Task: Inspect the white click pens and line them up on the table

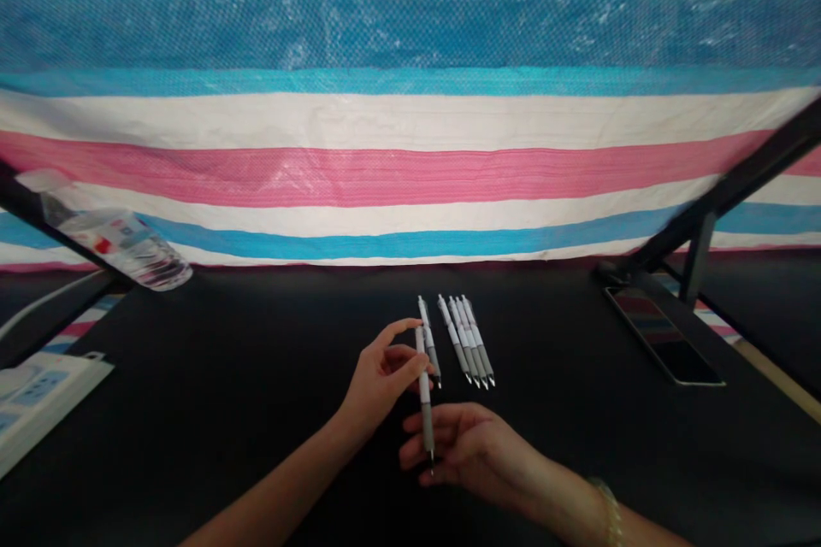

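Observation:
A white and grey click pen [424,389] is pinched between the thumb and fingers of my left hand [383,372], tip pointing down toward me. My right hand [471,449] is around the pen's lower end, its fingers apart and slightly curled. The grey grip passes in front of those fingers, and I cannot tell whether they touch it. Just beyond my left fingertips lies a second pen [426,318] of the same kind, partly hidden. To its right, several matching pens [467,338] lie side by side, tips toward me.
A black tabletop [256,342] lies under everything. At the right is a phone [664,338] beside a black support bar [724,188]. A clear plastic bottle [128,244] leans at the left, above a white printed box [44,402]. Striped plastic sheeting [410,120] hangs behind.

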The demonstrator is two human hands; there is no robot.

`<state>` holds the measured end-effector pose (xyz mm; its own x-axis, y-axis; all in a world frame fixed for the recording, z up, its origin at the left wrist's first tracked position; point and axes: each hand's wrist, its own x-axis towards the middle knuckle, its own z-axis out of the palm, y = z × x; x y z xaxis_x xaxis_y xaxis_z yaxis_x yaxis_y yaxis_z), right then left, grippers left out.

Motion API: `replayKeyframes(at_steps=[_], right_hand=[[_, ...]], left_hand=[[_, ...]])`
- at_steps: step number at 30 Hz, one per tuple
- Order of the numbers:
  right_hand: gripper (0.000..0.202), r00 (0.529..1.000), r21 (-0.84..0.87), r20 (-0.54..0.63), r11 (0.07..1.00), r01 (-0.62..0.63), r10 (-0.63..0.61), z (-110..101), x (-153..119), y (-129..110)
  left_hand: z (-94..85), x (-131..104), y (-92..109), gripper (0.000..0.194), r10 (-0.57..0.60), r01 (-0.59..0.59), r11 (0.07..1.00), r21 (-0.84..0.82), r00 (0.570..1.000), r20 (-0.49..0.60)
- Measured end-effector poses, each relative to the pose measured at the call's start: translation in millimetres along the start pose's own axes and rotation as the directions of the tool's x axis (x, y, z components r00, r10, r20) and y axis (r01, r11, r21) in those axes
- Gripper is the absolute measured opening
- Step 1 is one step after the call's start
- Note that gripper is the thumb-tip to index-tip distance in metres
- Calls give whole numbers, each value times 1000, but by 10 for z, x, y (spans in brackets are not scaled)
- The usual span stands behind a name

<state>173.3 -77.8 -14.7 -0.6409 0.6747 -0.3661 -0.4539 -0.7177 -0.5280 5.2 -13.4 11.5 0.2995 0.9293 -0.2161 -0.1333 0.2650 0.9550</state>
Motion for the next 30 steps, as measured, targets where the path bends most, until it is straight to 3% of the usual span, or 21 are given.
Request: replayKeyframes(at_steps=[11, 14, 16, 18, 20, 21, 23, 30], right_hand=[[58, 1000, -42, -23, 999, 6, -7, 14, 13, 3], [64, 999, -173, -22, 985, 22, -26, 8, 5, 6], [67, 996, -359, -7, 930, 83, -92, 18, -21, -9], [64, 976, -615, 27, 766, 187, -216, 47, -66, -44], [58, 933, -848, 108, 459, 267, -344, 84, -115, -94], [55, 911, -911, 164, 295, 287, -379, 98, -136, -119], [52, 891, -953, 239, 82, 291, -386, 110, -161, -162], [45, 901, -948, 286, -233, 216, -327, 49, -147, -209]], left_hand=[[-19, 4, 10, 62, 1, -4, 999, -37, 998, -59], [-28, 12, 10, 65, 0, -3, 999, -34, 995, -100], [-34, 19, 9, 69, -6, 1, 999, -44, 994, -111], [-38, 23, 8, 70, -14, 7, 998, -66, 994, -105], [-40, 23, 9, 71, -20, 12, 996, -84, 995, -95], [-40, 22, 11, 71, -19, 11, 996, -90, 996, -91], [-37, 16, 19, 73, -11, 4, 996, -93, 996, -84], [-27, 5, 34, 58, 44, -45, 999, -15, 994, -97]])
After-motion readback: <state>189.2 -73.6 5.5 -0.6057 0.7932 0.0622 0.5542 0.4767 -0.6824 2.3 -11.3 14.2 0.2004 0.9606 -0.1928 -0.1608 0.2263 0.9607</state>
